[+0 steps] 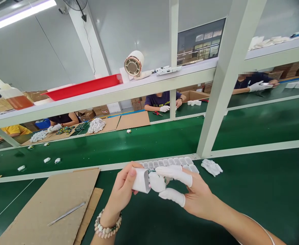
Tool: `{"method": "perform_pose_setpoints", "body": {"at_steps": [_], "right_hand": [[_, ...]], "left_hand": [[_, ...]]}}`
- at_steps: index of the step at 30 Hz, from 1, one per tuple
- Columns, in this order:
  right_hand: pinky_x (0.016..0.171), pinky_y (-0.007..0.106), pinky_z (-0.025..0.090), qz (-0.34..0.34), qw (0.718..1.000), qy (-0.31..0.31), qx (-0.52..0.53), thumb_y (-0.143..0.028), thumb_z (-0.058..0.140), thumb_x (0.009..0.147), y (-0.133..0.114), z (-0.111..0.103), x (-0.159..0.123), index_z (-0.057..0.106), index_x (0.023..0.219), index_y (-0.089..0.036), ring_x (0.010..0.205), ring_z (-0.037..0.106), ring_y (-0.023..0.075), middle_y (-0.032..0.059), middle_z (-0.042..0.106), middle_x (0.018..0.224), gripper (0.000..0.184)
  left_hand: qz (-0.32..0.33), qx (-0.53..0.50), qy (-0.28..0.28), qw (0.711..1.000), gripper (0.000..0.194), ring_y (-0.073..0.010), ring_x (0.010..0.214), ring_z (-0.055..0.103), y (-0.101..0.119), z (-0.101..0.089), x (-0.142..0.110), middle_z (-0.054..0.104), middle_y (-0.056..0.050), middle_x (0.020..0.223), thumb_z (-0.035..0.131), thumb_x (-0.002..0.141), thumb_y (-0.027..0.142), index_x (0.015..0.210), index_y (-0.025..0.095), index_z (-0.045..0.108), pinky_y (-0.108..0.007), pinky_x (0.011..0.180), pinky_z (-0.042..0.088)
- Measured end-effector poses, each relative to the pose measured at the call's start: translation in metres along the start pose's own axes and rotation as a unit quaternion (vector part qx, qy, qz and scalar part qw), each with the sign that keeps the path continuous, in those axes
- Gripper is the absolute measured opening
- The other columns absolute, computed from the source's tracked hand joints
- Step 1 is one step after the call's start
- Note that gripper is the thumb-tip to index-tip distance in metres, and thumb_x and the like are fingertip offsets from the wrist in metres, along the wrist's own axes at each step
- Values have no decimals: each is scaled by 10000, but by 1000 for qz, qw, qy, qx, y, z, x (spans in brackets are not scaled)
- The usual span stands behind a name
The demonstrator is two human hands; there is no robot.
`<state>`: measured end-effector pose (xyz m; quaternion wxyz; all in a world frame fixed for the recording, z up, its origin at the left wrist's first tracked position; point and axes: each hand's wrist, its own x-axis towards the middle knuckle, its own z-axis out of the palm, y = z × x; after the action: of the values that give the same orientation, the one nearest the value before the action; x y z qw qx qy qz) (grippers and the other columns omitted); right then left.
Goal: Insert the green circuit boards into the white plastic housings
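My left hand (pixel 123 185) is closed round a white box-shaped plastic shell (pixel 141 180), its open end facing right. White finger covers sit on the thumb and fingers of my right hand (pixel 187 190), which grips a white rounded part (pixel 157 182) with a bit of green circuit board along its edge. This part meets the mouth of the shell; how far it reaches inside I cannot tell. Behind my hands stands a white tray with small compartments (pixel 170 163), partly hidden by my fingers.
Metal tweezers (pixel 66 213) lie on cardboard (pixel 49 200) at left. A crumpled white cloth (pixel 212 167) is right of the tray. Beyond runs a green belt (pixel 108 149) with small white parts. A shelf overhead holds a red tray (pixel 85 87) and white fan (pixel 134 63). Co-workers sit opposite.
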<state>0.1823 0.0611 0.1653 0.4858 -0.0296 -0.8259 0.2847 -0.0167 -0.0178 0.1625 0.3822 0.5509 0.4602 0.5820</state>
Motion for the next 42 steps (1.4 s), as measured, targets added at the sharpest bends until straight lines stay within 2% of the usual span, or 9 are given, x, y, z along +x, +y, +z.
{"method": "perform_pose_setpoints", "body": {"at_steps": [6, 15, 20, 27, 30, 34, 39, 42], "right_hand": [[742, 240, 557, 17, 1000, -18, -1, -207, 657, 868, -2, 0, -3, 535, 1307, -248, 766, 630, 132, 29, 664, 902, 457], [729, 245, 545, 22, 999, -30, -8, -217, 642, 879, -5, 0, 0, 547, 1276, -282, 763, 614, 133, 17, 662, 907, 413], [712, 236, 551, -2, 1000, -19, -20, -234, 637, 888, 1, 4, -3, 494, 1343, -293, 758, 620, 129, 32, 669, 942, 481], [716, 239, 570, 27, 1000, 13, 5, -288, 685, 857, -2, 7, -2, 494, 1278, -276, 747, 653, 132, 15, 687, 916, 462], [693, 249, 564, -9, 999, 32, -27, -302, 693, 852, -3, 8, -3, 551, 1191, -256, 736, 661, 147, 19, 696, 859, 370], [701, 274, 546, -76, 991, 51, -95, -342, 663, 873, 0, 12, -5, 559, 1225, -253, 808, 671, 181, 58, 708, 931, 377], [580, 277, 498, -84, 987, 13, -138, -472, 582, 896, 5, 15, -6, 579, 1265, -201, 640, 591, 162, 64, 677, 794, 458], [566, 279, 488, -70, 989, -14, -127, -434, 520, 947, 3, 12, -4, 603, 1255, -189, 634, 575, 160, 68, 664, 777, 402]], "left_hand": [[4, 8, -2, 1000, 414, -36, 466, 420, 2, 1, 1, 536, 12, 653, 404, 958, 512, 903, 156, 607, -124, 408, 324], [-3, 15, -10, 1000, 431, -37, 455, 400, 2, 4, 1, 520, 11, 633, 397, 959, 517, 893, 147, 607, -134, 406, 305], [-10, 15, -17, 1000, 435, -40, 457, 382, 2, 6, 2, 482, 23, 607, 405, 955, 520, 877, 141, 604, -139, 413, 306], [-14, 14, -11, 1000, 458, -44, 448, 387, 0, 5, 2, 484, 19, 599, 400, 946, 546, 881, 139, 599, -145, 404, 293], [-6, 3, -10, 1000, 463, -40, 434, 370, -1, 6, 2, 476, 25, 587, 409, 937, 560, 886, 142, 603, -145, 393, 276], [-5, -10, -17, 1000, 451, -36, 437, 370, -3, 10, 0, 482, 26, 587, 420, 939, 549, 874, 145, 610, -137, 396, 280], [-30, -50, -13, 998, 459, -32, 409, 364, -6, 16, 0, 507, 26, 564, 407, 943, 551, 868, 146, 611, -133, 379, 270], [-50, -75, 2, 996, 486, -33, 388, 361, -6, 19, 1, 504, 29, 540, 411, 929, 580, 862, 141, 611, -135, 365, 260]]}}
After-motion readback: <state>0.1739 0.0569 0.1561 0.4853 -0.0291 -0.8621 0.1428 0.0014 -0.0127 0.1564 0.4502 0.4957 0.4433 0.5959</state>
